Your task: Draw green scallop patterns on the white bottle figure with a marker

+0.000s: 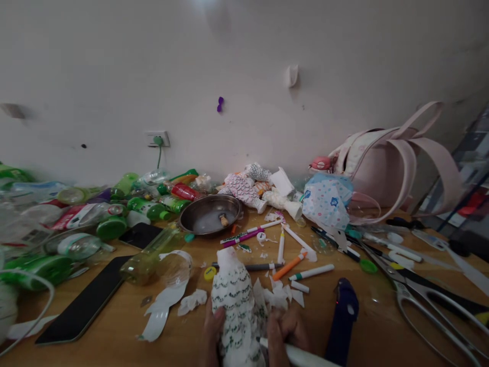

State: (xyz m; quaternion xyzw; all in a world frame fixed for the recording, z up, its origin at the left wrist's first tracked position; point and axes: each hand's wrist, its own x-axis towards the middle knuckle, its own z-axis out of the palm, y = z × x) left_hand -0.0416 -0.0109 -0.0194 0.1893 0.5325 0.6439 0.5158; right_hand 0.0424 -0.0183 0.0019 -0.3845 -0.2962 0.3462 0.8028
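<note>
Over tabletop [114, 334], cropped left hand [212, 331] holds bottle [235, 300], right hand [284, 331] a pen [303, 358].

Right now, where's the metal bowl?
Head view, centre: the metal bowl sits beyond the decorated bottle in the left hand, green bottles on its left, paper fish on its right.

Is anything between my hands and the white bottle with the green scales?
Nothing visible. The left hand grips the bottle by one side. The right hand, holding a pen, sits right against the other side, with no gap showing.
</note>
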